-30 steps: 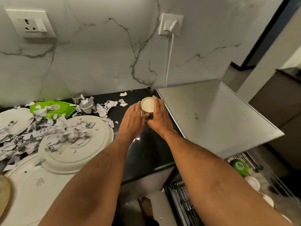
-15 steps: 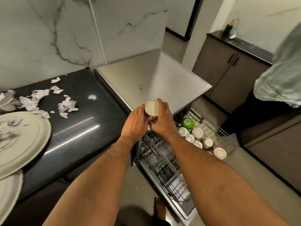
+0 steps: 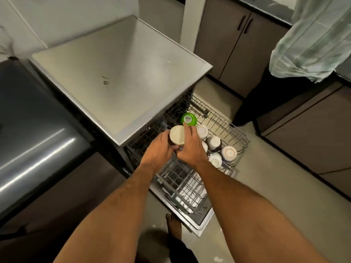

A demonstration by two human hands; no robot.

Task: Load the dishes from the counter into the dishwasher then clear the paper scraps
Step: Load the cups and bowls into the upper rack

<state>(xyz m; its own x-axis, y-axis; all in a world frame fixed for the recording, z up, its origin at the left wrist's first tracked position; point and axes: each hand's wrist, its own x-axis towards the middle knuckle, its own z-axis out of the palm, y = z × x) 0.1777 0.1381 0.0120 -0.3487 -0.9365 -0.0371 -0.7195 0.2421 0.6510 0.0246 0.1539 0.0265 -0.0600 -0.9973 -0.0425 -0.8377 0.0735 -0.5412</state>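
Bare forearms — no sleeves, no rings; one bare foot (image 3: pixel 171 223) below.

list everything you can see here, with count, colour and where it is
bowl held in both hands: 1, cream, bottom up, above the upper rack
green bowl: 1, green, upside down at the back of the upper rack
small bowls: about 5, cream and dark, upside down in the upper rack
upper rack: 1, grey wire, pulled out
lower rack: 1, grey wire, on the open door
dishwasher top: 1, steel grey
counter: 1, glossy black, at left
cabinets: brown, across the floor
second person: 1, pale shirt, at right
foot: 1, bare, on the floor
left hand: grips the bowl
right hand: grips the bowl
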